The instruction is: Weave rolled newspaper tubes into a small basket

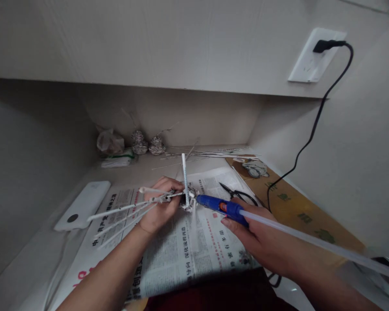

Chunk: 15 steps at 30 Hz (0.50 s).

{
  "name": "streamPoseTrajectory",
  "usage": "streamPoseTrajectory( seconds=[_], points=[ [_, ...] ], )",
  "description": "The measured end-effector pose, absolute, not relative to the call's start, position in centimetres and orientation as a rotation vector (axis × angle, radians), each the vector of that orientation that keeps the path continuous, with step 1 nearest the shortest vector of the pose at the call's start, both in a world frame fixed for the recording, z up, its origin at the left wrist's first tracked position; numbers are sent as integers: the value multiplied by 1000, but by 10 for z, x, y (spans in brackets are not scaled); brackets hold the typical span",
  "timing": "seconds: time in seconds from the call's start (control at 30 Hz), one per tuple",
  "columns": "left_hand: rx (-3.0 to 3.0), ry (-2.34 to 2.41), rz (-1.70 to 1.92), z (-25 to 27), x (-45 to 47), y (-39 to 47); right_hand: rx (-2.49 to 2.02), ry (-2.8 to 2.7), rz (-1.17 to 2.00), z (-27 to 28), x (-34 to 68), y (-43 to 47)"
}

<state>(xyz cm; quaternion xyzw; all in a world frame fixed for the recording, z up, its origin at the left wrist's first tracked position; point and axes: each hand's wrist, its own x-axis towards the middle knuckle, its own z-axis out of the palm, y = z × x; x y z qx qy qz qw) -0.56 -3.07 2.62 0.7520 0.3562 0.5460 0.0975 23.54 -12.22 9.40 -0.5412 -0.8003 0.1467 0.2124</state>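
Note:
My left hand (164, 207) is closed around a small woven piece made of rolled paper strips (189, 201). Several long paper strips (119, 212) fan out from it to the left, and one paper stick (185, 172) stands up from its middle. In my right hand (256, 226) is a blue glue gun (218, 205), its nozzle at the right side of the woven piece. Whether the tip touches it I cannot tell. A long clear glue stick (304, 235) runs out of the gun's back. Newspaper (171, 268) lies beneath both hands.
Black-handled scissors (238, 194) lie beyond my right hand. A brown cardboard sheet (288, 207) with a grey cloth (256, 167) is at the right. Two woven gourds (157, 145) and loose paper sticks (210, 153) lie at the back. A white device (84, 205) stands left. A black cord (311, 129) hangs from the socket (306, 69).

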Motion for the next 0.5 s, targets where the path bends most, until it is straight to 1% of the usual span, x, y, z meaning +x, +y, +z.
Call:
streamPoseTrajectory(
  seconds=[0.13, 0.3, 0.43, 0.5],
  points=[
    [2120, 1141, 1697, 24, -11, -26, -1540, -2138, 591, 90, 250, -127],
    [1880, 1348, 1638, 21, -11, -20, -1549, -1833, 882, 71, 277, -130],
    [1560, 1580, 1590, 20, -11, -16, -1582, -1570, 932, 45, 288, -116],
    [1487, 1618, 1562, 20, -12, -14, -1543, -1468, 897, 34, 290, -105]
  ],
)
